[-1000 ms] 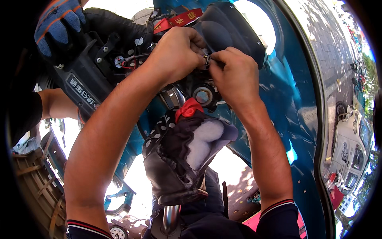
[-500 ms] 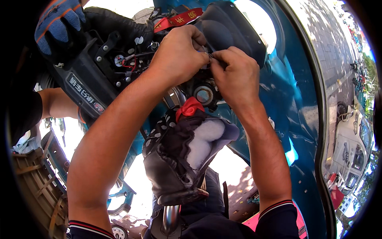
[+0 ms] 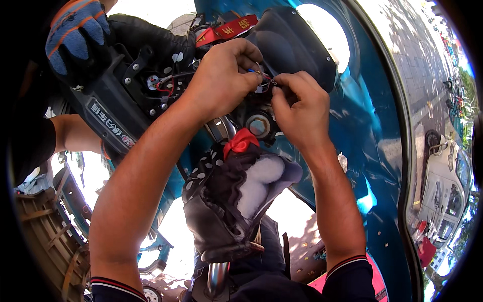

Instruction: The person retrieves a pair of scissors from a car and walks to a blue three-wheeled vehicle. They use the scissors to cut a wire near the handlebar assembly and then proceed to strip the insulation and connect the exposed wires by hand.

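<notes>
My left hand (image 3: 220, 75) is closed in a pinch on a thin electrical wire (image 3: 257, 72) with a small brass-coloured end. Opposite it, my right hand (image 3: 303, 103) pinches another thin wire end (image 3: 273, 82) between thumb and forefinger. A narrow gap separates the two sets of fingertips, with thin wires running across it. Just beyond them is a smooth black plastic housing (image 3: 282, 43). Below the fingers sits a round metal cap (image 3: 258, 126) in a dark collar. My palms hide part of the wiring.
A padded black handlebar cover (image 3: 214, 221) with a red bow (image 3: 240, 142) hangs nearest me. Another person's gloved hand (image 3: 80, 38) rests by a black panel (image 3: 108, 113) at upper left. Exposed red wires (image 3: 166, 88) lie beside it. A blue body shell (image 3: 375, 166) curves along the right.
My fingertips, close together before, are now slightly apart, showing wires between them. The right hand has dropped a little; the whole view has shifted slightly.
</notes>
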`<move>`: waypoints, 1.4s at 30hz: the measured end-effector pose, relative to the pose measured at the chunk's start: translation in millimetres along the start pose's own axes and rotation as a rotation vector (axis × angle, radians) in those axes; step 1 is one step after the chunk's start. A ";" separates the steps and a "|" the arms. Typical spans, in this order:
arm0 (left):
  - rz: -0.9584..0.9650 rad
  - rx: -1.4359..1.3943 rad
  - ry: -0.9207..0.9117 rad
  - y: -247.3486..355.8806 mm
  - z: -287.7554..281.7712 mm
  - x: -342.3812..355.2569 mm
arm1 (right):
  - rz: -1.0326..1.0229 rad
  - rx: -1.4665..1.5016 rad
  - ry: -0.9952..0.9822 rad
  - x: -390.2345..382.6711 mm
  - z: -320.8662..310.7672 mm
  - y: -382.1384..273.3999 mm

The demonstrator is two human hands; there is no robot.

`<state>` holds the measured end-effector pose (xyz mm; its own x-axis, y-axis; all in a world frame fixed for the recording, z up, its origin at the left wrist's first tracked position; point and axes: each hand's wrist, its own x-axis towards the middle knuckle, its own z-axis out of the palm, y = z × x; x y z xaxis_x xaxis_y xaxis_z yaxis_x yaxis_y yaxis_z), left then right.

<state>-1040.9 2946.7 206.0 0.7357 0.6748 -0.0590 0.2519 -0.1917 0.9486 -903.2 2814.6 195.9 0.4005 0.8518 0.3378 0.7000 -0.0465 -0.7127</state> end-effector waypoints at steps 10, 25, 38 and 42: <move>-0.013 -0.032 0.007 0.9 0.5 -1.9 | 0.397 0.437 -0.071 13.3 5.0 -16.6; -0.021 -0.049 0.082 -0.3 5.1 0.6 | 0.389 0.483 -0.061 5.5 11.2 -26.7; -0.115 -0.048 -0.021 3.3 -3.6 -2.1 | 0.480 0.601 -0.003 -2.9 5.9 -8.6; -0.095 0.047 -0.027 -1.2 -1.3 -0.2 | 0.420 0.534 -0.013 -5.6 6.2 -7.9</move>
<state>-1042.2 2947.7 205.2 0.7235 0.6724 -0.1566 0.3496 -0.1613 0.9229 -914.6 2813.4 195.8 0.5655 0.8239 -0.0387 0.0977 -0.1135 -0.9887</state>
